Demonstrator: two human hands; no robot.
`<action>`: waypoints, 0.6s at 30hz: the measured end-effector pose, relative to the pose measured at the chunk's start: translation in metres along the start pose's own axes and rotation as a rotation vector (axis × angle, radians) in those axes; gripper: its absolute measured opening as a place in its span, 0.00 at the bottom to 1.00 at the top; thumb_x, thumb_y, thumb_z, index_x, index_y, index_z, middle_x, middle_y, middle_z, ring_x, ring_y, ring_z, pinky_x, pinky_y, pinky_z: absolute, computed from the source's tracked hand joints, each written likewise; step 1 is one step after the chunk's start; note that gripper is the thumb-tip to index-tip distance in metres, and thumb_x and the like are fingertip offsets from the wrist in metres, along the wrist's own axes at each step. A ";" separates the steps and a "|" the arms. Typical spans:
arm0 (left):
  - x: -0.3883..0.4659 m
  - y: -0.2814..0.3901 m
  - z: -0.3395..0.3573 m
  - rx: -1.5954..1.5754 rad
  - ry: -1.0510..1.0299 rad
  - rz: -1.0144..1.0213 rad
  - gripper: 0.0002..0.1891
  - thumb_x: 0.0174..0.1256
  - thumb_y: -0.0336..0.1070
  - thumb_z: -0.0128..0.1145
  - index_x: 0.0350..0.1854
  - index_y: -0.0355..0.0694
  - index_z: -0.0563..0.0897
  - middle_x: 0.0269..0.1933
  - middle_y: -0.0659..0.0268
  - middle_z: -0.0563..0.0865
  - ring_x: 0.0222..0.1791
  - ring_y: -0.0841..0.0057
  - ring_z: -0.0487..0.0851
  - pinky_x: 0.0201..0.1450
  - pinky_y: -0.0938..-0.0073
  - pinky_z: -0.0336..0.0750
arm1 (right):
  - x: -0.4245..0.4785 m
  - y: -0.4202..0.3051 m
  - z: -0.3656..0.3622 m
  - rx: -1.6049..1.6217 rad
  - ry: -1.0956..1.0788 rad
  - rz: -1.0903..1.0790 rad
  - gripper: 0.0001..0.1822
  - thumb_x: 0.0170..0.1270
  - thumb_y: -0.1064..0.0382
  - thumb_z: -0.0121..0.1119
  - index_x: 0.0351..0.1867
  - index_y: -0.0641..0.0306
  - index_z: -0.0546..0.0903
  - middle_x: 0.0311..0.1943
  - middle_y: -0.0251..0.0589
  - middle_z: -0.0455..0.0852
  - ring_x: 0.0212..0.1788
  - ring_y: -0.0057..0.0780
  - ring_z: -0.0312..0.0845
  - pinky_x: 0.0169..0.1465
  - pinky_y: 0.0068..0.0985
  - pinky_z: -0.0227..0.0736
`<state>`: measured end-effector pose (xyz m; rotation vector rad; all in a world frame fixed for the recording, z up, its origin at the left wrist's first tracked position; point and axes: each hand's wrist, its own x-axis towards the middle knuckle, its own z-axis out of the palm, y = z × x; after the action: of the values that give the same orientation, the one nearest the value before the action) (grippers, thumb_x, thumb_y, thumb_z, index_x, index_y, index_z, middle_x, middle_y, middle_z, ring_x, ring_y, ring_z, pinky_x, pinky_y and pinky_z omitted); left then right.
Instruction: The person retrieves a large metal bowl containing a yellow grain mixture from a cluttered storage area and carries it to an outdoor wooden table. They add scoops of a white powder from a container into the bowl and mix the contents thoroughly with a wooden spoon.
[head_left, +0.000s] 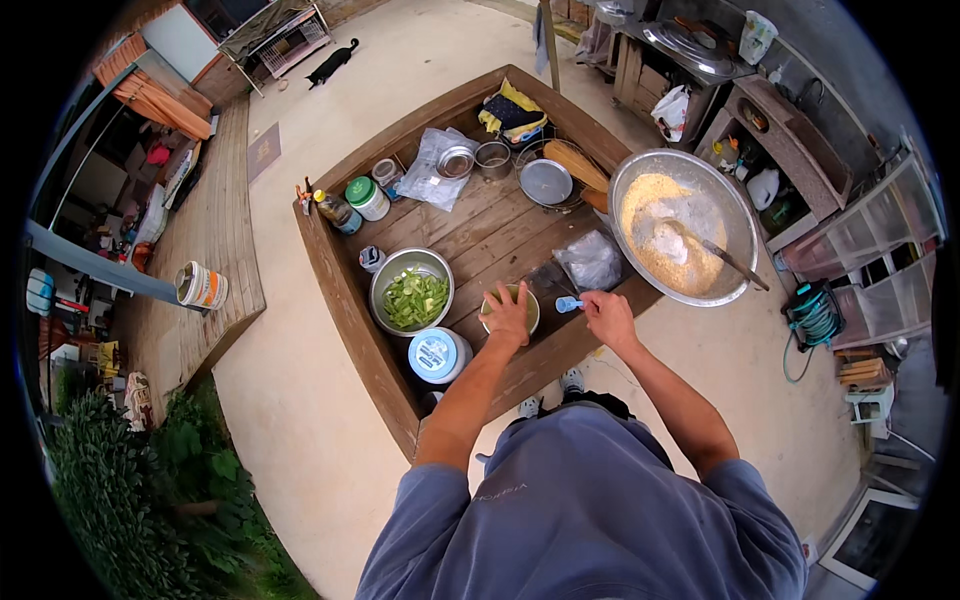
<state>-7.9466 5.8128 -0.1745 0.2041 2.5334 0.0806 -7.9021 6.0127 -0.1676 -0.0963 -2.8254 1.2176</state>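
My left hand is spread over a small round bowl near the front side of a wooden platform. The hand covers most of the bowl, and whether the fingers touch its contents cannot be seen. Between the fingers of my right hand is the handle of a small blue plastic scoop, held right of the bowl. Just beyond the scoop lies a clear plastic bag. Left of my left hand are a metal bowl of cut green vegetables and a tub with a pale blue lid.
A raised rim surrounds the wooden platform. At its right corner, a large metal basin holds yellowish meal, pale powder and a wooden-handled spoon. Farther back are a green-lidded jar, a bottle and a metal pot. A black cat is beyond.
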 end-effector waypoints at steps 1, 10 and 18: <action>0.000 -0.009 0.005 0.006 0.016 0.003 0.61 0.38 0.40 0.75 0.74 0.58 0.43 0.74 0.49 0.41 0.71 0.39 0.48 0.57 0.34 0.66 | 0.000 -0.002 0.005 -0.031 -0.012 -0.001 0.08 0.57 0.66 0.56 0.36 0.58 0.84 0.28 0.49 0.85 0.33 0.49 0.82 0.38 0.39 0.77; -0.002 -0.002 0.014 0.061 0.120 -0.002 0.59 0.39 0.45 0.74 0.74 0.56 0.46 0.74 0.48 0.44 0.71 0.39 0.49 0.57 0.35 0.66 | -0.009 -0.013 0.004 -0.027 -0.012 0.035 0.09 0.57 0.66 0.55 0.37 0.57 0.84 0.30 0.48 0.85 0.35 0.49 0.81 0.40 0.40 0.77; 0.008 0.016 0.029 0.093 0.140 -0.138 0.60 0.40 0.45 0.74 0.74 0.51 0.44 0.73 0.44 0.40 0.71 0.36 0.43 0.60 0.33 0.60 | -0.014 -0.021 0.002 -0.051 -0.027 0.045 0.08 0.56 0.66 0.55 0.35 0.56 0.84 0.31 0.48 0.85 0.36 0.50 0.80 0.39 0.41 0.76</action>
<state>-7.9345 5.8303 -0.2006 0.0616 2.6850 -0.0794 -7.8886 5.9963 -0.1541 -0.1472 -2.8934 1.1640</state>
